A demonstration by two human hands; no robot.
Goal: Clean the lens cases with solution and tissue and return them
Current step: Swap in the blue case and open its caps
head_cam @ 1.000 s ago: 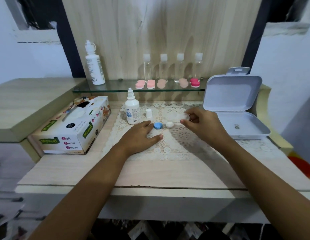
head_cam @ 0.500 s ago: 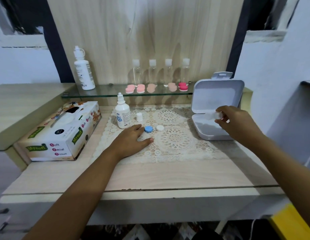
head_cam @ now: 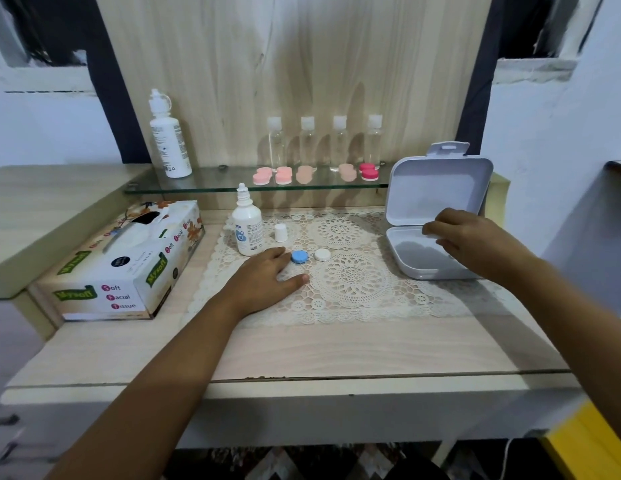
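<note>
A blue lens-case cap [head_cam: 299,256] and a white cap [head_cam: 322,254] lie on the lace mat [head_cam: 354,289]. My left hand [head_cam: 264,278] rests flat on the mat, its fingertips just left of the blue cap. My right hand [head_cam: 470,239] hovers over the tray of the open white box [head_cam: 437,188] with its fingers curled down. Whatever is under those fingers is hidden. A small solution bottle [head_cam: 246,230] stands uncapped behind my left hand, with its white cap [head_cam: 280,232] beside it. The tissue box [head_cam: 129,268] sits at the left.
On the glass shelf [head_cam: 205,185] at the back stand a tall white bottle [head_cam: 168,143], several clear bottles [head_cam: 340,143] and several pink lens cases [head_cam: 283,175]. A raised wooden ledge [head_cam: 42,202] runs along the left. The desk's front edge is near me.
My right hand carried a small white piece from the mat's middle to the open box and has sunk lower over its tray; the piece no longer shows. My left hand stayed put.
</note>
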